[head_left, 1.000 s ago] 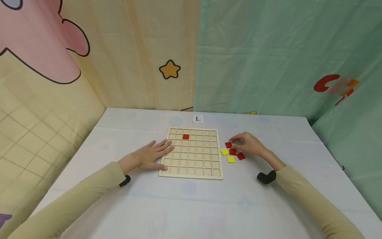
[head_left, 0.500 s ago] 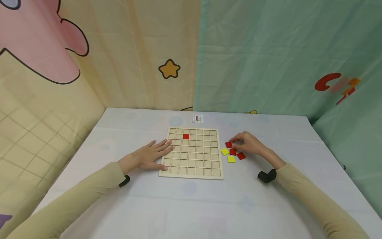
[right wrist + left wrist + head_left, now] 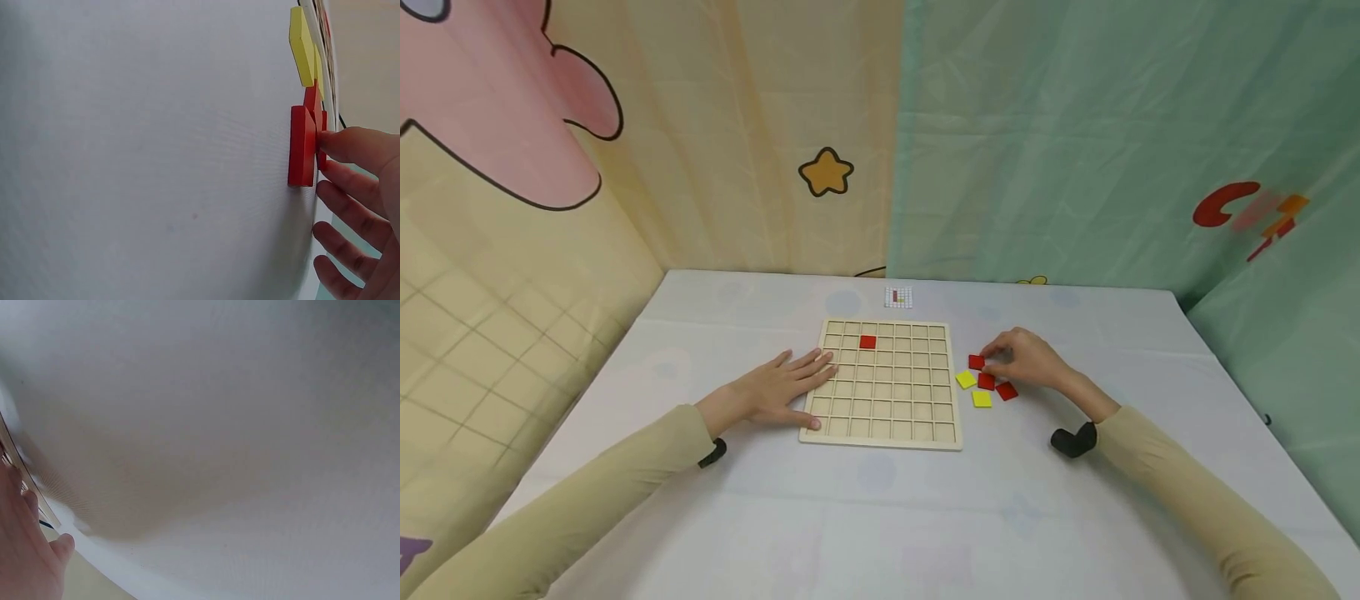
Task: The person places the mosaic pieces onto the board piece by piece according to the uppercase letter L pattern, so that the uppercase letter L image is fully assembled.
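Observation:
A pale wooden grid board [image 3: 882, 411] lies on the table, with one red square tile [image 3: 868, 342] in a cell near its top. My left hand [image 3: 778, 390] rests flat, fingers spread, on the board's left edge; the left wrist view catches only part of it. Right of the board, my right hand [image 3: 1030, 358] has thumb and index finger at opposite edges of a red tile [image 3: 975, 362], pinching it low over the table. Close by lie two more red tiles [image 3: 1007, 391] and two yellow tiles [image 3: 982, 399]. In the right wrist view, a nearer red tile [image 3: 301, 147] partly hides the pinched one.
A small printed grid card [image 3: 898, 297] with coloured squares lies behind the board. The white-covered table [image 3: 865, 517] extends in front of both hands. Patterned curtains [image 3: 1037, 150] hang behind and beside it.
The pinched red tile has shifted very slightly away and turned a little straighter. My left hand stays on the board, and the other tiles lie as before.

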`<action>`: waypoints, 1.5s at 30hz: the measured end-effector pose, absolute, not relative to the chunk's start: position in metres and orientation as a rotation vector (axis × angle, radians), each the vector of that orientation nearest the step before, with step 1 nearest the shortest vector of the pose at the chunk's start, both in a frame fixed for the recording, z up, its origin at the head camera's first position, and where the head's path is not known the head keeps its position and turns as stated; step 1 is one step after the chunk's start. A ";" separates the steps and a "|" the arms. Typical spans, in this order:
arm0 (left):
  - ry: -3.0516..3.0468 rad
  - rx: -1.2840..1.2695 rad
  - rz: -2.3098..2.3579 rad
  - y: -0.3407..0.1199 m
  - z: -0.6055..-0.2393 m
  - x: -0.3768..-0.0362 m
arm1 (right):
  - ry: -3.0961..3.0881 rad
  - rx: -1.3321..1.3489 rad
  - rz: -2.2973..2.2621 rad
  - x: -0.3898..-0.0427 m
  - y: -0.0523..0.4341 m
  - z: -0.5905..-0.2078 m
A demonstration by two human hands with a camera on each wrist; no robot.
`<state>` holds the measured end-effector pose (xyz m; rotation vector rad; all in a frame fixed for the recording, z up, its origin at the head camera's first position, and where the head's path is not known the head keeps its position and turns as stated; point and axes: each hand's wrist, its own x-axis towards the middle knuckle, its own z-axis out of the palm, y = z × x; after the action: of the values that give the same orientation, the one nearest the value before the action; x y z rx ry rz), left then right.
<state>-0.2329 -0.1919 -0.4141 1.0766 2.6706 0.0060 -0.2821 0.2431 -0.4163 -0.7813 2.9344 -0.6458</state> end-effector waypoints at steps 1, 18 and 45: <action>2.669 1.076 -0.001 -0.192 -0.414 -0.233 | 2.942 -0.767 -0.642 -0.282 0.242 -0.416; 2.672 1.057 -0.002 -0.193 -0.414 -0.234 | 3.028 -0.608 -0.676 -0.280 0.215 -0.403; 2.667 1.050 0.014 -0.192 -0.412 -0.234 | 2.938 -0.767 -0.895 -0.287 0.133 -0.405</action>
<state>-0.2337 -0.1922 -0.4124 1.0498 2.6670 0.0135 -0.2868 0.1325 -0.4049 -0.7665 2.9379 -0.8952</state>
